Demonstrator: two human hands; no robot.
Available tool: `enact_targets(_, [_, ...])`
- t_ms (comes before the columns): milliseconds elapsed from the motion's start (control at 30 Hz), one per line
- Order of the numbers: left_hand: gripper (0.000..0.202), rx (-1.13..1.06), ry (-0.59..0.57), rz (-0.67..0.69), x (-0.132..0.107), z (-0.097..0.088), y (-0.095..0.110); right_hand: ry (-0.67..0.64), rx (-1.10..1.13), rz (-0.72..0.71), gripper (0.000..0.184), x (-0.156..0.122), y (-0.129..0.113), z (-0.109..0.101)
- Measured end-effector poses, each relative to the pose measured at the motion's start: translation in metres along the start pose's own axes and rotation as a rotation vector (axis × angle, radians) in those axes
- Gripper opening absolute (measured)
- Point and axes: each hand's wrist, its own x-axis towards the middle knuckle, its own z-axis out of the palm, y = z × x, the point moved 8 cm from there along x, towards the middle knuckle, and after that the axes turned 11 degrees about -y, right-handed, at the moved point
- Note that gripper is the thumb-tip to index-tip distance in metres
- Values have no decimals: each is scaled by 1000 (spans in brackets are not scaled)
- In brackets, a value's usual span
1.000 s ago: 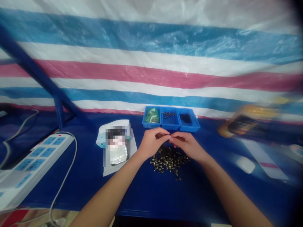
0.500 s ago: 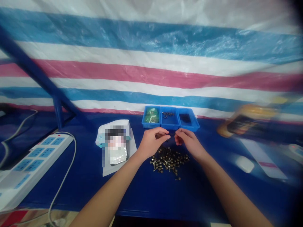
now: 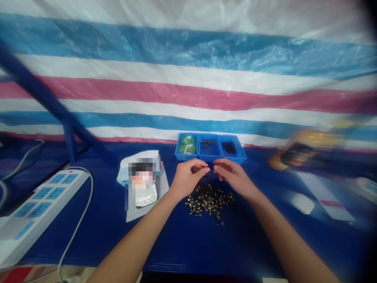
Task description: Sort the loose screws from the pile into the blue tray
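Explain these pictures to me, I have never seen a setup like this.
There is no machine: these are a person's two bare hands, filmed by a head-worn camera looking forward and down. The left hand and right hand meet above a pile of small screws on a blue table. Behind them sits a blue three-compartment tray, screws in its middle compartment. A white power strip lies to the left. Whether the fingers hold anything is too small to tell.
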Motion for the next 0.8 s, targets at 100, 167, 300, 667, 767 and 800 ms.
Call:
enact_targets(100, [20,7,5,8,-1,0,4,-178,-48,-59,28,-1,-7,24])
enact_targets(167, [18,-5,-2,5,-1,1,4,-181,-73,-86,25,-2,-7,28])
enact_targets(300, [18,-10,6,11,-2,2,5,-109,-93,-113,22,-1,-5,29])
enact_targets(667, [27,-22,66,13,-4,-3,6,72,-126,-75,17,-2,-4,15])
enact_targets(767, [28,-6,70,4,-4,-5,6,77,-64,-21,15,0,2,5])
enact_targets(800, [27,3,66,5,-4,-5,6,75,-58,-7,16,0,3,1])
